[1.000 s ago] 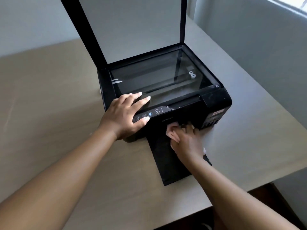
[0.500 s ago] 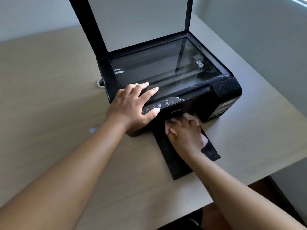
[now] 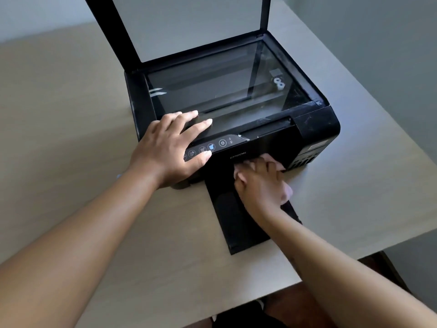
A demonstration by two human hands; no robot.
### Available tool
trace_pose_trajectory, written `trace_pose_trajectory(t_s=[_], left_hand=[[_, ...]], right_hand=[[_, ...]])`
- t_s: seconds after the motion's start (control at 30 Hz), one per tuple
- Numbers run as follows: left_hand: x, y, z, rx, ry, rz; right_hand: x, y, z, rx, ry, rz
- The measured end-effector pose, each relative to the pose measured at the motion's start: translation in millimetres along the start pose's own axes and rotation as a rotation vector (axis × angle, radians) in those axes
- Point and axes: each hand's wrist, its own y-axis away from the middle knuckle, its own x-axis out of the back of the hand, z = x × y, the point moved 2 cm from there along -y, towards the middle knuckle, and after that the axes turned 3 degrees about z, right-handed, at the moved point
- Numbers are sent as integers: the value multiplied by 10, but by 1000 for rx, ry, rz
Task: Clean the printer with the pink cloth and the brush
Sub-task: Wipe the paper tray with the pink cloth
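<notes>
A black printer (image 3: 314, 124) stands on the table with its scanner lid (image 3: 189, 27) raised and the glass bed exposed. Its black output tray (image 3: 227, 216) sticks out toward me. My left hand (image 3: 170, 150) lies flat on the printer's front left corner, fingers spread over the glass edge and thumb on the control panel. My right hand (image 3: 260, 183) presses the pink cloth (image 3: 287, 190) against the printer's front, at the tray opening; the cloth shows only at its edges around the fingers. No brush is in view.
The beige table (image 3: 71, 138) stretches left and behind the printer. Its right edge and near edge run close to the printer and tray. A grey wall (image 3: 378, 43) rises beyond the right edge. Dark floor shows below the near edge.
My right hand with the pink cloth has shifted slightly right along the printer's front. My left hand stays pressed on the front left corner. The view has moved closer.
</notes>
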Motion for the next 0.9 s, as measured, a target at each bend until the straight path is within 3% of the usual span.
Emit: trace_pose_trajectory(t_s=[0.07,0.13,0.2,0.27,0.33,0.4,0.5,0.57,0.63,0.7,0.8,0.9], left_hand=[[-1,8,5,4,-8,-11],[3,6,12,13,-14,-18],[8,6,21,17,-21,-22],[8,11,28,25,-24,-29],[15,11,29,30,-28,-26],[13,12,35,35,-33,-26],[8,21,42,48,-35,-20],[9,23,41,52,-39,-19],[11,14,44,53,-41,-22],[13,13,55,56,-42,-23],[22,9,57,59,-41,-19],[15,9,59,58,-39,-15]], right_hand=[[-21,137,-256,168,-71,-11],[12,348,-291,463,-161,-90],[105,562,-51,784,-227,-181],[263,683,315,924,-232,-227],[325,573,684,819,-200,-181],[298,311,885,543,-177,-119],[168,-8,714,159,-60,-43],[86,-36,356,76,-3,-59],[84,89,-33,204,-57,-78],[158,347,-228,517,-187,-68],[264,661,84,895,-254,-162],[266,625,707,781,-221,-142]])
